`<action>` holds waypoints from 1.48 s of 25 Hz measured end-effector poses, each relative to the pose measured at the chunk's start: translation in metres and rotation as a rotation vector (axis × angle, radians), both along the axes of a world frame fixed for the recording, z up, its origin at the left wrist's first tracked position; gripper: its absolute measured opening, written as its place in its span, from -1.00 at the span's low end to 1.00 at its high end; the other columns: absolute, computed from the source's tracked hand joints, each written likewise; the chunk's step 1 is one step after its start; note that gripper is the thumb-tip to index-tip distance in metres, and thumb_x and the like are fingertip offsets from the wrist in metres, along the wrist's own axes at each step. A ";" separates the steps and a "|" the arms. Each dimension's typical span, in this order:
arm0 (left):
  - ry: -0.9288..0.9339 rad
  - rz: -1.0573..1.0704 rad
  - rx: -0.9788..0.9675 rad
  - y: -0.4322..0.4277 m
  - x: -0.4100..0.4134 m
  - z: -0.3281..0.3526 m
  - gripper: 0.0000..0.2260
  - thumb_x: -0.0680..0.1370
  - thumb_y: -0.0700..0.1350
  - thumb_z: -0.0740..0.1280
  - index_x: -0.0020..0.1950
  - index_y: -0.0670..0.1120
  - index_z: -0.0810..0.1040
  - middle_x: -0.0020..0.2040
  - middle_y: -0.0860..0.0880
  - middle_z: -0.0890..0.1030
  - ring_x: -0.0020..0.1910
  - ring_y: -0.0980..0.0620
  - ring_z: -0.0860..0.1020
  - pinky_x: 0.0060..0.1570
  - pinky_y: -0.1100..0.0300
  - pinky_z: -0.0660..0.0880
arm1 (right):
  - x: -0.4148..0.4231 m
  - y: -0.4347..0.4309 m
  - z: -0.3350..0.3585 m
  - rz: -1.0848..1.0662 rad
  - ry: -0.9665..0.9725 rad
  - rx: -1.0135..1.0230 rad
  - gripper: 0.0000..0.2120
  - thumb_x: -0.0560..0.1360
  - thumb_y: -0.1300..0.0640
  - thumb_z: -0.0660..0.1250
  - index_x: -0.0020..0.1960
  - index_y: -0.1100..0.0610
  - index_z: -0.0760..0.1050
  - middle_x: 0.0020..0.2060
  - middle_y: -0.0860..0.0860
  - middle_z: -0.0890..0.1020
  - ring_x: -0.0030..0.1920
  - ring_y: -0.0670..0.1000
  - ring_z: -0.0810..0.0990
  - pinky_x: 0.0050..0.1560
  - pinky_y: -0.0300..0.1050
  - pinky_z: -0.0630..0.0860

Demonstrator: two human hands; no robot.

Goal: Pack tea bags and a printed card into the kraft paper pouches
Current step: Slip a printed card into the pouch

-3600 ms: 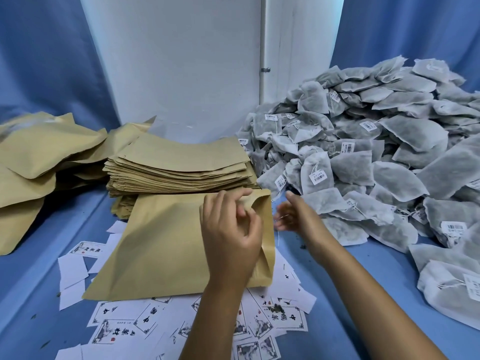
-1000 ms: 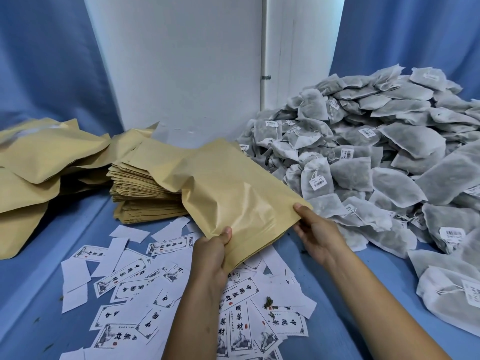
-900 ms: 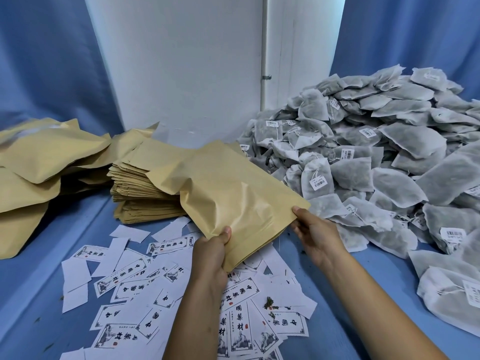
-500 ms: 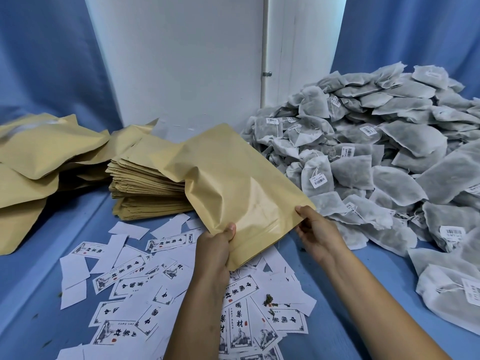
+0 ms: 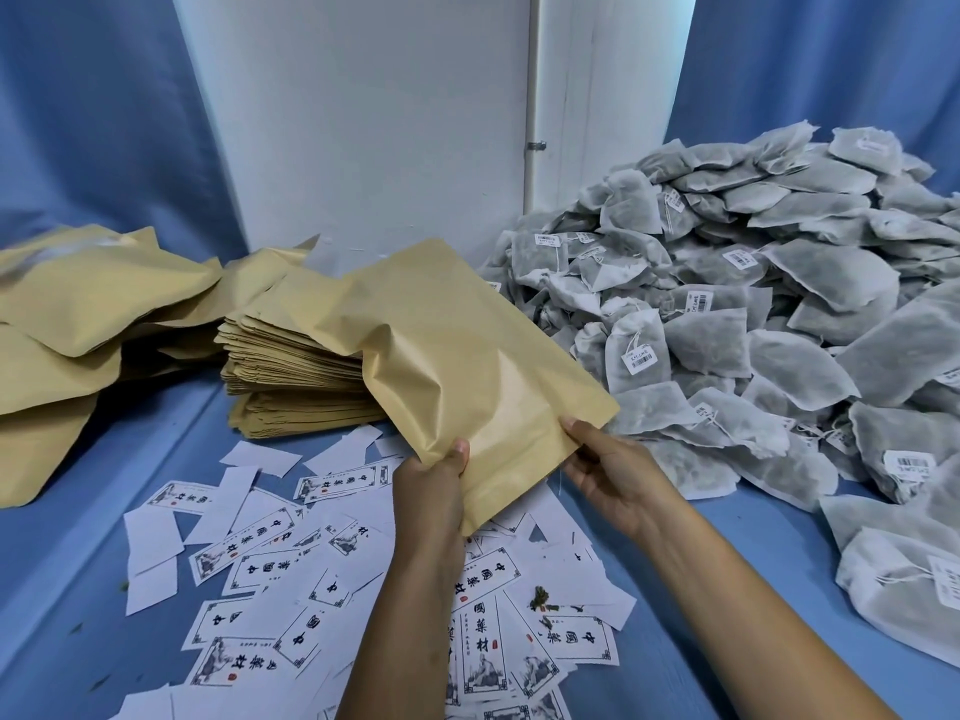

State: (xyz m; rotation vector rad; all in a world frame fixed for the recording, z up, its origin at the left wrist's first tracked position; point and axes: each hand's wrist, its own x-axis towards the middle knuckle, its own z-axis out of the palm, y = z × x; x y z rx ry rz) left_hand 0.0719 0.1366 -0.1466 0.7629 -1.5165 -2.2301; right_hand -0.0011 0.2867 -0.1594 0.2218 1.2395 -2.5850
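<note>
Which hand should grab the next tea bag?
Right hand: the tea bags lie on its side, nearest it. Left hand can keep holding the pouch.

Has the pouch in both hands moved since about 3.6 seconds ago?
Yes. The kraft pouch lay flat on the printed cards; now it is raised, tilted up and back, overlapping the pouch stack, held by the left hand and right hand.

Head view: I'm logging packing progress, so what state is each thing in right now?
Held kraft pouch: lifted, gripped at its near edge.
Left hand: grips pouch.
Right hand: grips pouch.
Pouch stack: flat, piled.
Tea bags: heaped.
Printed cards: scattered loose.
</note>
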 end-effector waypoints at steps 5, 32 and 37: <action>0.001 -0.023 0.052 0.002 -0.001 -0.001 -0.95 0.54 -0.22 0.36 -0.02 -0.10 0.57 -0.14 -0.03 0.65 -0.19 -0.01 0.60 -0.33 0.16 0.52 | 0.001 -0.001 0.001 -0.033 0.015 0.038 -0.97 0.43 0.44 0.35 -0.17 0.37 0.53 -0.34 0.13 0.69 -0.33 0.00 0.68 -0.33 -0.20 0.61; 0.078 0.102 0.034 0.010 -0.004 -0.003 -0.94 0.55 -0.21 0.35 -0.09 -0.08 0.59 -0.24 -0.01 0.67 -0.27 0.01 0.64 -0.47 0.27 0.50 | 0.027 -0.026 -0.002 0.202 0.106 0.089 -0.92 0.45 0.38 0.35 -0.11 0.42 0.55 -0.10 0.26 0.67 -0.12 0.09 0.69 -0.08 -0.14 0.63; 0.133 0.100 0.047 0.013 -0.006 -0.004 -0.89 0.55 -0.23 0.33 -0.11 -0.04 0.61 -0.21 -0.01 0.70 -0.17 -0.03 0.67 -0.25 0.13 0.59 | 0.036 -0.033 -0.002 0.227 0.161 0.085 -0.89 0.44 0.42 0.33 -0.06 0.46 0.56 -0.05 0.30 0.66 -0.04 0.14 0.68 -0.11 -0.18 0.61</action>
